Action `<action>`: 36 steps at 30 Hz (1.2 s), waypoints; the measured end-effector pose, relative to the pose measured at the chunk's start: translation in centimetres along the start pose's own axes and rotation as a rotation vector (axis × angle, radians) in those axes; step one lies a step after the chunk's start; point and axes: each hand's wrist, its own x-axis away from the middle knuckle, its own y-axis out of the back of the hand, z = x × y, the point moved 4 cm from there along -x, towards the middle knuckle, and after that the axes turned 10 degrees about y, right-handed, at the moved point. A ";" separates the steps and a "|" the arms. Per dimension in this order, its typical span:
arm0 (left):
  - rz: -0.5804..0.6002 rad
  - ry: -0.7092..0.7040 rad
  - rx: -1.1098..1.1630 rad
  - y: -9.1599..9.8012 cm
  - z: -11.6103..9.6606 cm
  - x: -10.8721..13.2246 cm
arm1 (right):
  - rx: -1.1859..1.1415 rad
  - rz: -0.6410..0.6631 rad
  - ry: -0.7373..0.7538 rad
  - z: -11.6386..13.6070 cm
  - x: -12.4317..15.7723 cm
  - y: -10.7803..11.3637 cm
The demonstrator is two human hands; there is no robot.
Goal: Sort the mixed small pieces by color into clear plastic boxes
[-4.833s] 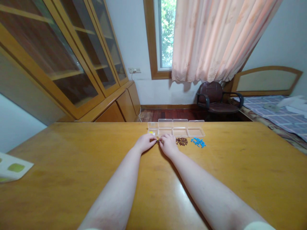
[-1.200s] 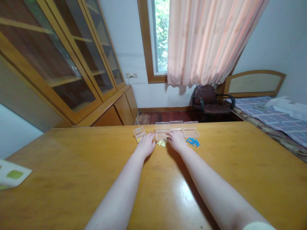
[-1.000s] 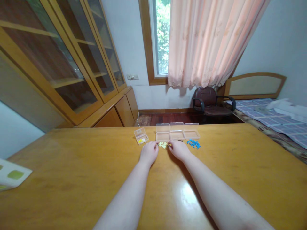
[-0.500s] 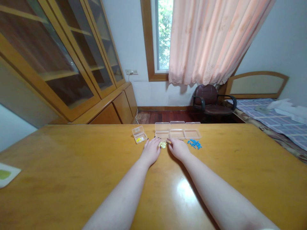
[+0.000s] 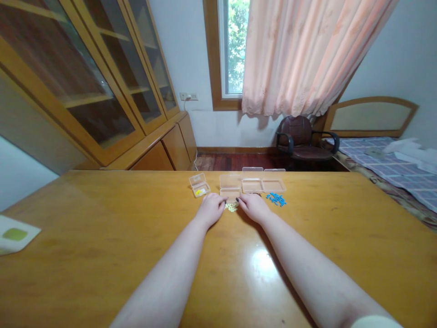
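My left hand (image 5: 211, 209) is closed, its fingertips gripping the left front side of a clear plastic box (image 5: 230, 196) with its lid raised. At that box's right front corner, my right hand (image 5: 254, 207) pinches with bent fingers. A small pile of pale yellow pieces (image 5: 231, 207) lies on the table between my hands, just in front of the box. Blue pieces (image 5: 276, 199) are scattered right of my right hand. Some dark bits (image 5: 260, 194) show partly behind that hand.
Two more open clear boxes, a middle one (image 5: 251, 185) and a right one (image 5: 273, 185), stand side by side. A smaller open box (image 5: 200, 189) with yellow and white contents sits at left. A white sheet with a green patch (image 5: 15, 234) lies at the table's left edge.
The left clear box has come toward me, out of line with the other two. My left hand's fingers, spread before, have curled in at its side. The view has tilted slightly.
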 end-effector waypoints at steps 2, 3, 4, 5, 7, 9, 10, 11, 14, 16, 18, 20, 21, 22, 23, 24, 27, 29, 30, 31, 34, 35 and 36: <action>0.011 -0.006 -0.016 0.2 -0.2 0.3 | -0.004 -0.005 0.011 0.0 0.2 -0.1; 0.011 -0.004 -0.028 0.2 -0.4 0.5 | -0.010 -0.010 0.016 0.1 0.4 -0.2; 0.008 0.003 -0.043 0.3 -0.6 0.6 | -0.017 -0.014 0.019 0.1 0.5 -0.3; 0.006 0.012 -0.058 0.3 -0.8 0.8 | -0.025 -0.015 0.020 0.2 0.7 -0.4; 0.020 0.020 -0.079 0.2 -1.2 1.0 | -0.038 -0.019 0.023 0.4 0.9 -0.6; 0.056 0.005 -0.071 0.3 -1.6 1.1 | -0.056 -0.031 0.030 0.5 1.0 -0.7; 0.070 -0.015 -0.057 0.5 -1.7 1.1 | -0.072 -0.042 0.035 0.6 1.0 -0.7; 0.075 -0.042 -0.041 0.8 -1.8 1.1 | -0.096 -0.056 0.037 0.6 1.1 -0.6; 0.039 -0.107 -0.020 2.3 -1.4 1.2 | -0.196 -0.122 -0.009 0.1 1.3 -0.1; 0.005 -0.075 -0.037 3.2 -0.6 1.4 | -0.252 -0.165 -0.057 -0.4 1.9 0.3; 0.022 -0.090 -0.052 3.3 0.2 1.8 | -0.291 -0.177 -0.061 -0.8 2.8 0.4; 0.061 -0.110 -0.022 2.8 0.8 2.1 | -0.318 -0.162 -0.008 -0.7 3.6 0.3; 0.080 -0.112 0.018 2.5 1.1 2.2 | -0.317 -0.146 0.026 -0.6 3.9 0.2; 0.088 -0.106 0.066 2.2 1.3 2.2 | -0.312 -0.120 0.067 -0.4 4.1 0.1; 0.086 -0.100 0.115 1.9 1.5 2.2 | -0.311 -0.098 0.097 -0.2 4.2 0.0; 0.078 -0.094 0.159 1.7 1.7 2.1 | -0.312 -0.081 0.114 -0.1 4.2 -0.1; 0.081 -0.087 0.218 1.2 1.9 1.7 | -0.322 -0.048 0.112 0.1 3.9 -0.3; 0.105 -0.088 0.204 0.9 1.9 1.6 | -0.307 -0.028 0.110 0.3 3.6 -0.5; 0.108 -0.085 0.194 0.7 1.9 1.6 | -0.294 -0.022 0.112 0.3 3.5 -0.7; 0.104 -0.079 0.188 0.6 1.9 1.6 | -0.280 -0.018 0.115 0.4 3.4 -0.8; 0.060 -0.043 0.205 0.5 2.1 1.5 | -0.237 -0.011 0.113 0.4 3.3 -1.3; 0.046 -0.030 0.214 0.6 2.2 1.4 | -0.222 -0.008 0.107 0.3 3.3 -1.4; 0.034 -0.020 0.222 0.6 2.2 1.3 | -0.206 -0.001 0.103 0.3 3.3 -1.5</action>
